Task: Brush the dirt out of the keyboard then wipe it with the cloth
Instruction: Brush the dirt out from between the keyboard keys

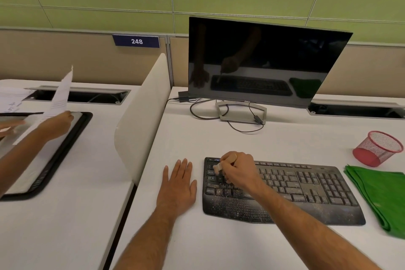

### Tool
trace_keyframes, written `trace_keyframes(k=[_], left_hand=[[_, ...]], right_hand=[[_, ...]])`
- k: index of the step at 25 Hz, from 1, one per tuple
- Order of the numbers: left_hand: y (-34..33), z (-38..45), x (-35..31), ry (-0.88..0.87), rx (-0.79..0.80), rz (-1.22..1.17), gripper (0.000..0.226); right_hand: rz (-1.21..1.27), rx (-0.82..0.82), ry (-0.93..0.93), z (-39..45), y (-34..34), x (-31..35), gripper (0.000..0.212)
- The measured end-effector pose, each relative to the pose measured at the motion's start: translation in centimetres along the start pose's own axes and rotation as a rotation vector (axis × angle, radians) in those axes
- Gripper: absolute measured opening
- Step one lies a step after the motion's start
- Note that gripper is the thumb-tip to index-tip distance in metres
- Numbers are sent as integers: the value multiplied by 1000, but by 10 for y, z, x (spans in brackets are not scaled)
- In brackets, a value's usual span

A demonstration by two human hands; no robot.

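The right hand (237,170) is curled tightly around a small pale brush (217,168), of which only the light tip shows, and this tip touches the keys at the far left end of the black, dust-speckled computer keyboard (302,190). The left hand (178,184) lies flat with straight fingers on the white desk (219,245), just beside the keyboard's left edge. A folded green cloth (381,195) lies near the keyboard's right end, with a tipped red wire-mesh cup (378,148) behind it and a dark flat monitor (263,61) further back.
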State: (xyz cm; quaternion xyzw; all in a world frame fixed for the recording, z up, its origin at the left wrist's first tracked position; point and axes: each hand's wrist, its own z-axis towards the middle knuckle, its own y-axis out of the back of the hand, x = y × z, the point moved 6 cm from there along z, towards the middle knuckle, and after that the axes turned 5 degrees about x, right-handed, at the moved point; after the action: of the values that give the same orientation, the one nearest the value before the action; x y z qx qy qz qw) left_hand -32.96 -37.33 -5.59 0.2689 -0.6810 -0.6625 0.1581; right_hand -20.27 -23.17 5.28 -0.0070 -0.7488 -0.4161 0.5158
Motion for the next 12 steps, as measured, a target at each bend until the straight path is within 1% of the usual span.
trace_keyframes(k=[4,7,9,12], left_hand=[[0,0,0,5,31,26,81],[1,0,-1,3,30,23,82],[1,0,-1,5,39,33,83],[1,0,-1,6,37,35,84]], right_hand=[[-106,80,20,0,-8,4,26],[-48,28,4,1,0,2,24],[-29,13,32,1,1,1,24],[-130,90,65,0,-3,2,22]])
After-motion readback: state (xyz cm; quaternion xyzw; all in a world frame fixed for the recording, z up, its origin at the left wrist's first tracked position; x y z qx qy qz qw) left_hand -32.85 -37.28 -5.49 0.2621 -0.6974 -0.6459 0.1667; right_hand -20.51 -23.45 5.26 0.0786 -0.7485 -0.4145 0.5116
